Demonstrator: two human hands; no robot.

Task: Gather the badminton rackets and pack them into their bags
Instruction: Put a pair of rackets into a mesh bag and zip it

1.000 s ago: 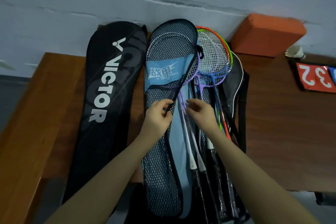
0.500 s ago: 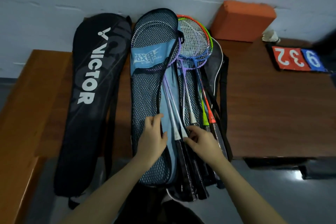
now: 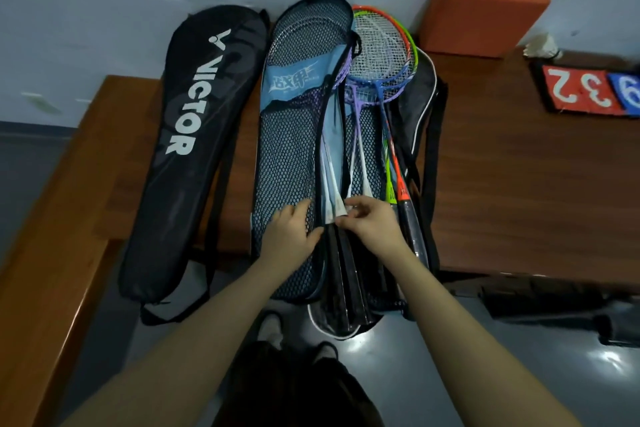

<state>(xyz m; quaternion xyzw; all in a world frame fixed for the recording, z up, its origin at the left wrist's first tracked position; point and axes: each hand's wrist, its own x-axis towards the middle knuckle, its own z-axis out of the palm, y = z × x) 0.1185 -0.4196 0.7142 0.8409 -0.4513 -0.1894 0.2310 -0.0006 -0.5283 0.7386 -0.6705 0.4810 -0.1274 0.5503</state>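
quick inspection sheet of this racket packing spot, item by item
surface: brown wooden table, bags overhang its front edge
job's things: black Victor bag at left, shut; mesh blue bag open; loose rackets stacked on a black bag
clutter: orange block, shuttlecock, score cards
hands: left hand on the mesh bag's edge; right hand pinching the white racket shafts
cables: nothing seen
surroundings: pale wall, grey floor

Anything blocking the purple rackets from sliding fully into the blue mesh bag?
Nothing visible does. The blue mesh bag is open along its edge, and both hands, left and right, are at the purple rackets.
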